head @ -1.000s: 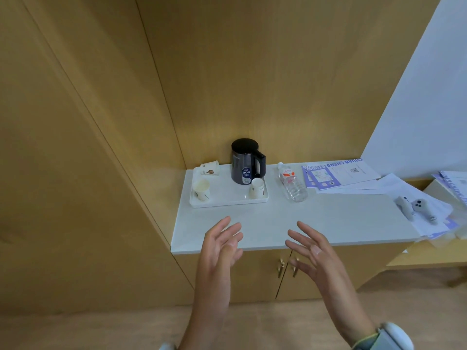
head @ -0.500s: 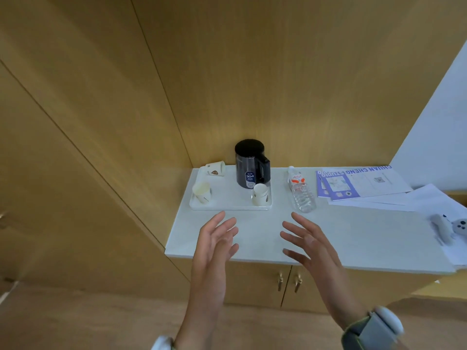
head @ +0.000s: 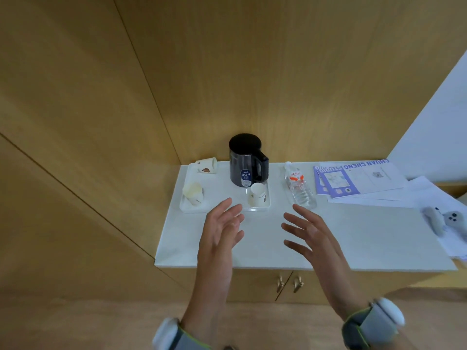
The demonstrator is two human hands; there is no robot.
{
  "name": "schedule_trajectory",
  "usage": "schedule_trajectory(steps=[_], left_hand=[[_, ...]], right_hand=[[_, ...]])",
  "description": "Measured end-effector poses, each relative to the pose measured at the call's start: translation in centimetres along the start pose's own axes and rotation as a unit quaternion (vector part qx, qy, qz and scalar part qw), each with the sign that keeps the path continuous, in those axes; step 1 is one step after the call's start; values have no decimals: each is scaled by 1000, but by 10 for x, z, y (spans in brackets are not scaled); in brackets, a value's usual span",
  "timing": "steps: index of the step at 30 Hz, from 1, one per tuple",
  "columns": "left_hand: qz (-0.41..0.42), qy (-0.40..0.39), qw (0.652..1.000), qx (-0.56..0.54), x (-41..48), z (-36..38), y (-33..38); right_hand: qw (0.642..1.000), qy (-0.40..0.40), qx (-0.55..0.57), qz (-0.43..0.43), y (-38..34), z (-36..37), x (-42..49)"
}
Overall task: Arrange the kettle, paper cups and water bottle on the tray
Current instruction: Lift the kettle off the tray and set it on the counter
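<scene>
A white tray (head: 222,195) lies at the back left of the white counter. On it stands a black kettle (head: 244,160), handle to the right. One paper cup (head: 257,195) stands upright in front of the kettle, another (head: 193,193) at the tray's left. A third cup (head: 207,165) lies on its side at the tray's back left corner. A clear water bottle (head: 299,185) lies flat on the counter right of the tray. My left hand (head: 222,231) hovers just before the tray, fingers spread, empty. My right hand (head: 310,234) is open below the bottle.
Purple and white leaflets (head: 353,179) and loose papers lie at the right of the counter (head: 265,248). A grey controller (head: 444,219) rests on papers at the far right. Wooden walls close the left and back. Cabinet doors with brass handles (head: 288,284) sit below.
The view has come closer to the counter. Both open hands have moved forward over its front part, toward the tray and bottle. Nothing on the counter has moved.
</scene>
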State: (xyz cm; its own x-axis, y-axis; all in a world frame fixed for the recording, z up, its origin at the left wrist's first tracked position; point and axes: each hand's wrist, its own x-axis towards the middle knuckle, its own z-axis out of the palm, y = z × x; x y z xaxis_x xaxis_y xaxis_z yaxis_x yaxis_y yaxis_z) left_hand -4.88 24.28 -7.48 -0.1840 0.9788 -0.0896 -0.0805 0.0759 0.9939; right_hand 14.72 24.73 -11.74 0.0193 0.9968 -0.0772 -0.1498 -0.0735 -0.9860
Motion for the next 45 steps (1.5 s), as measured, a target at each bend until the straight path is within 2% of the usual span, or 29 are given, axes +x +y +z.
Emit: schedule_trajectory(steps=[8,14,22,28,33,40,45], left_hand=[[-14,-44,999,2,47,-13,-5],[-6,-55,998,20,72,4,-8],[-23,33,999,-16,91,28,-23],[-28,62,997,-30,109,45,-30],[-23,34,999,-31,132,50,-33],[-17,-44,999,-18,189,39,-25],[-25,-48,998,-17,246,22,-32]], right_hand=[[1000,16,-10,-18,5,31,26],[999,33,0,-24,5,21,55],[1000,-6,6,-7,3,-12,108],[1000,-13,16,14,4,-32,137],[1000,4,22,20,9,-33,156],[997,70,19,8,12,-10,185],[994,108,23,4,23,14,217]])
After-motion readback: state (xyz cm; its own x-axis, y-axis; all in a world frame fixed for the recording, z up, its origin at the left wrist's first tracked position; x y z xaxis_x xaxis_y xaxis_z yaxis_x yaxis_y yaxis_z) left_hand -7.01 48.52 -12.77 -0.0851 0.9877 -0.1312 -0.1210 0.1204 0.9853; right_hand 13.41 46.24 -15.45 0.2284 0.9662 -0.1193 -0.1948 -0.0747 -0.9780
